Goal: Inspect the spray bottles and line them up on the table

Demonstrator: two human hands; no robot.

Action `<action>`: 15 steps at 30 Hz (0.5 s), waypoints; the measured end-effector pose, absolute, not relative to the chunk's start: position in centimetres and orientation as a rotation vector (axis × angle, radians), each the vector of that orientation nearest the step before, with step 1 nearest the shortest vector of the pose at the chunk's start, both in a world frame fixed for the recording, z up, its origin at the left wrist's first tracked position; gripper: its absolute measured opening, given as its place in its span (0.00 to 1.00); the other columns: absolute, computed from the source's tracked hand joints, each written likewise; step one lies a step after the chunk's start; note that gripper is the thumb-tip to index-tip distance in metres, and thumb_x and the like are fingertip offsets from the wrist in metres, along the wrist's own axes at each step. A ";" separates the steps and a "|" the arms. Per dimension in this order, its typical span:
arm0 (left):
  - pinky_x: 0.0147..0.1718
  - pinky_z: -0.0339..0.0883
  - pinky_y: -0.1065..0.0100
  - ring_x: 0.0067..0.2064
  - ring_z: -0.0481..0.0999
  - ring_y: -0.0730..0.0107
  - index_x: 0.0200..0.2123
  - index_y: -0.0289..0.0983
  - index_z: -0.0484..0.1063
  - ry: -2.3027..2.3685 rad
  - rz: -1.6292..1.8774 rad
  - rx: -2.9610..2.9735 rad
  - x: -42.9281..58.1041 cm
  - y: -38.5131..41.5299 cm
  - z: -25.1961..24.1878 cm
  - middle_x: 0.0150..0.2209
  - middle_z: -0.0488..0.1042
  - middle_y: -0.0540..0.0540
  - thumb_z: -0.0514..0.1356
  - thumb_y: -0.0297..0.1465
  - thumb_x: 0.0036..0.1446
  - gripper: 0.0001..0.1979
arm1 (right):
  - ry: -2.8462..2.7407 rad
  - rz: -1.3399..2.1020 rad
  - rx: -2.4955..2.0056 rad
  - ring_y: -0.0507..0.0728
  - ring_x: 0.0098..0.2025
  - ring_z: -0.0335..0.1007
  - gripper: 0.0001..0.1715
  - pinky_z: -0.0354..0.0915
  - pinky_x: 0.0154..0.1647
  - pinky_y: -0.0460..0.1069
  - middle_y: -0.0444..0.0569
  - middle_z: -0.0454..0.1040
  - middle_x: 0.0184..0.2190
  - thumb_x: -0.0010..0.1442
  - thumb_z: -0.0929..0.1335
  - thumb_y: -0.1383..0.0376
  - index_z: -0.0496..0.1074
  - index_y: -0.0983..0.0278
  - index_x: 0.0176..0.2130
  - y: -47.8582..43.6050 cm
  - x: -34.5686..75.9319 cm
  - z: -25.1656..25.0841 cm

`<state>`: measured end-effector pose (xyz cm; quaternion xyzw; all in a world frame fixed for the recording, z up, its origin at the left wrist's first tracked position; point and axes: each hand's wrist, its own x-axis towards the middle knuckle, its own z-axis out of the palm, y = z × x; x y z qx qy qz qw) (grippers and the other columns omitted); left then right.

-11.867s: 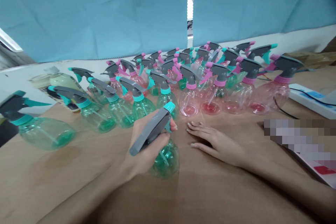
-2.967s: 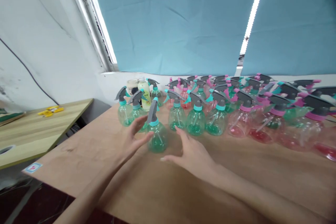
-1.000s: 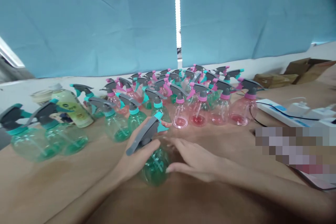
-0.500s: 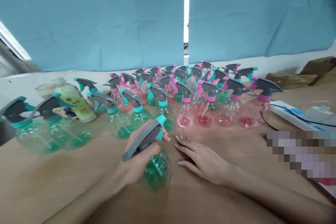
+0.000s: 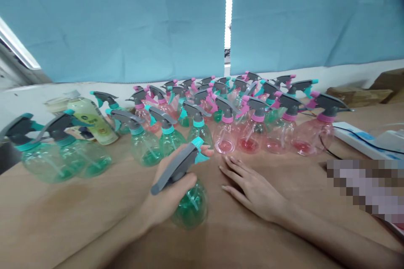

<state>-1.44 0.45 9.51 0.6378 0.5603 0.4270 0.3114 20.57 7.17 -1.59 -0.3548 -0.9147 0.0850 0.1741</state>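
The left hand was closed around the neck of a green spray bottle, its fingers lying by the turquoise trigger. The bottle was over the near middle of the table; base contact could not be confirmed. The right hand was spread palm down beside it, holding nothing. In judgement, sound handling required a firm neck grip, an upright body, deliberate trigger pressure and clearance from the pink bottles behind.
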 end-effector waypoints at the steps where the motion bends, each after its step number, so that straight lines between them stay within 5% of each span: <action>1: 0.42 0.68 0.65 0.40 0.76 0.63 0.47 0.45 0.75 1.426 1.134 1.693 -1.4 0.5 9.5 0.43 0.79 0.50 0.56 0.27 0.48 0.21 | -2.612 0.241 -0.982 0.64 0.69 0.45 0.33 0.49 0.67 0.62 0.56 0.53 0.67 0.68 0.58 0.51 0.60 0.66 0.64 7.3 20.7 -1.6; 5: 0.50 0.68 0.63 0.50 0.75 0.61 0.51 0.46 0.73 1.311 1.104 1.658 -1.4 0.6 9.8 0.55 0.74 0.49 0.56 0.28 0.51 0.23 | -2.629 0.264 -0.930 0.63 0.69 0.42 0.34 0.48 0.67 0.62 0.54 0.51 0.68 0.69 0.57 0.50 0.57 0.65 0.65 7.4 21.0 -1.5; 11: 0.42 0.73 0.59 0.42 0.79 0.56 0.53 0.46 0.72 1.413 1.018 1.582 -1.8 0.4 9.8 0.48 0.78 0.45 0.56 0.35 0.51 0.24 | -2.544 0.327 -0.952 0.63 0.69 0.45 0.32 0.50 0.67 0.64 0.54 0.53 0.67 0.68 0.60 0.52 0.58 0.63 0.65 7.1 20.8 -1.6; 15: 0.45 0.72 0.58 0.42 0.79 0.57 0.53 0.45 0.71 1.421 1.037 1.555 -1.7 0.3 9.8 0.51 0.77 0.45 0.57 0.34 0.51 0.24 | -2.549 0.327 -0.979 0.64 0.69 0.46 0.31 0.50 0.67 0.64 0.56 0.54 0.67 0.68 0.60 0.53 0.60 0.66 0.64 7.1 20.6 -1.4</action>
